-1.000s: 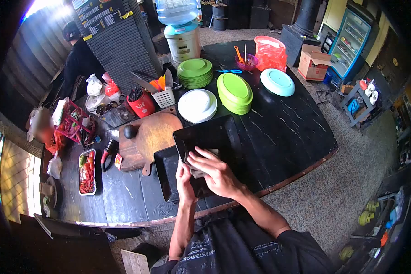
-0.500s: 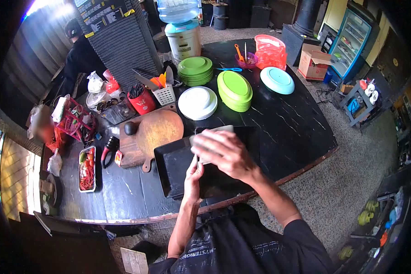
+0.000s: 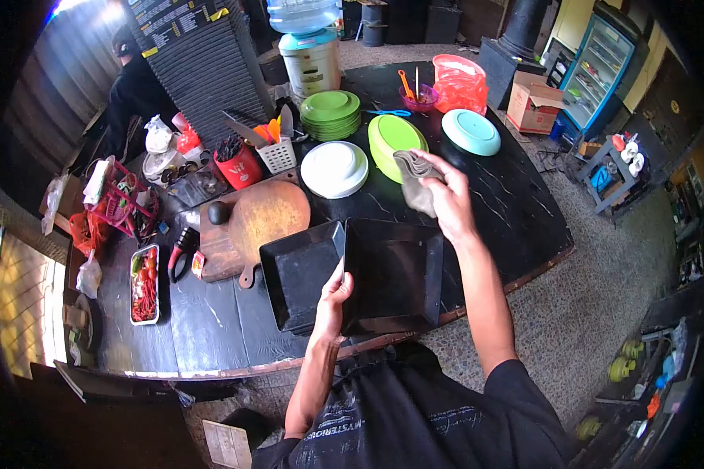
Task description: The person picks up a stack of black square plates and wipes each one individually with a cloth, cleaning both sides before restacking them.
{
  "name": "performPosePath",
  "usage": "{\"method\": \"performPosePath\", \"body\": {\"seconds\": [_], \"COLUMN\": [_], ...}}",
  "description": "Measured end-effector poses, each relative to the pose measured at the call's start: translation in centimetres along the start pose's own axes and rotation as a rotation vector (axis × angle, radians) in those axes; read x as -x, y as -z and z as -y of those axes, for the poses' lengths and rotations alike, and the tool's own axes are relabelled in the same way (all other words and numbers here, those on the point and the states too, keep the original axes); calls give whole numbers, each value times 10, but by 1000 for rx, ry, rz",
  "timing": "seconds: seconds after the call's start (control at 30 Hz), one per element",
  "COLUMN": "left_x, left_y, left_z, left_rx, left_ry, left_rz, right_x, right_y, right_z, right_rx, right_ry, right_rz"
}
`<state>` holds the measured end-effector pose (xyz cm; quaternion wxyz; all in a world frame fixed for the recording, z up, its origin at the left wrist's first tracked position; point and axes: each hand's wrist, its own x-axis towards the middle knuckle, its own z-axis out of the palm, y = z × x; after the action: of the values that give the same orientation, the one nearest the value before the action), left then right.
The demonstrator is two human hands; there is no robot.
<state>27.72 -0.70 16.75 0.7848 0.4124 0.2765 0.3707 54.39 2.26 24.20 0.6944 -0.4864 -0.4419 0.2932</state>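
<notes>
My left hand (image 3: 334, 303) is closed on the near-left rim of a black square tray (image 3: 395, 273), thumb along the edge. A second black tray (image 3: 293, 273) lies on the table to its left, partly covered by the first one and by my hand. Raised above the far right side of the held tray, my right hand (image 3: 454, 203) pinches a folded grey-brown cloth (image 3: 418, 191). The cloth hangs down in front of the stacked green oval plates (image 3: 397, 137) and hides part of them.
Left of the trays lie wooden boards (image 3: 270, 223) with a dark round object on top. White plates (image 3: 334, 168), round green plates (image 3: 330, 113) and light-blue oval plates (image 3: 471, 131) stand farther back. A foil tray of chillies (image 3: 144, 285) is at the left. Another person (image 3: 137, 86) is behind the menu stack.
My right hand with the cloth has moved right and away from my left hand, uncovering the tray's inside. The held tray now shows its open face more fully; my left hand stays on its rim.
</notes>
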Motion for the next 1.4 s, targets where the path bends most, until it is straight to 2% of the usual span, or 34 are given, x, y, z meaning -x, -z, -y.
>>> {"method": "performPosePath", "body": {"seconds": [0.03, 0.1, 0.17, 0.3, 0.37, 0.4, 0.43, 0.5, 0.53, 0.67, 0.73, 0.77, 0.83, 0.9, 0.97, 1.0, 1.03, 1.1, 1.13, 1.17, 1.2, 1.27, 1.3, 1.4], "left_x": [2, 3, 4, 3, 3, 3, 4, 5, 6, 1, -2, -4, -3, -3, -1, -2, -2, -2, -1, -2, -3, -4, -2, -4], "left_y": [-4, -6, -5, 1, 2, 3, 3, 1, -2, -8, -7, -7, -8, 11, 7, 6, 4, 13, 17, 16, 8, 11, 7, 15], "left_z": [-4, -7, -7, 2, 3, 3, 3, 2, 0, 9, 9, 8, 1, 4, 5, 6, 7, 20, 24, 24, 20, 17, 11, -3], "left_rx": [45, 91, -13, -50, -56, -56, -43, -29, -47, -57, -88, -118, 64, 106, 130, 95, 63, 30, -19, -70, 52, 51, 29, 116], "left_ry": [20, 43, 21, 7, -60, -60, -52, -46, -31, -25, -34, -51, -80, -14, -37, -55, -72, -47, -52, -59, -137, -200, -233, -234], "left_rz": [7, 16, -27, -96, -63, -64, -74, -85, -106, -120, -115, -117, -51, -45, -93, -89, -80, -45, -68, -92, -73, -105, -143, -128], "right_x": [2, 9, 16, 28, 33, 37, 41, 50, 56, 89, 103, 112, 121, 120, 113, 110, 107, 102, 103, 106, 112, 124, 128, 141], "right_y": [3, 13, 18, 15, 13, 10, 10, 10, -2, -57, -77, -87, -96, -89, -82, -83, -83, -87, -89, -94, -95, -95, -95, -86], "right_z": [-9, -15, -21, -14, -17, -20, -24, -31, -28, -37, -33, -37, -26, -27, -21, -17, -16, -13, -22, -22, -24, -28, -30, -23], "right_rx": [-206, -400, -524, -588, -421, -308, -308, 135, 164, 304, 482, 338, 318, 151, 79, 51, 148, 424, 442, 409, 375, 338, 281, 366], "right_ry": [-140, -408, -504, -553, -469, -355, -355, -111, -6, 153, 349, 259, 264, 80, 23, 47, 121, 350, 391, 387, 330, 252, 239, 279], "right_rz": [-26, 23, 21, 28, -105, -180, -178, -281, -277, -208, -112, -55, 9, 97, -2, -91, -131, -87, -9, 31, 51, 108, 137, 307]}}
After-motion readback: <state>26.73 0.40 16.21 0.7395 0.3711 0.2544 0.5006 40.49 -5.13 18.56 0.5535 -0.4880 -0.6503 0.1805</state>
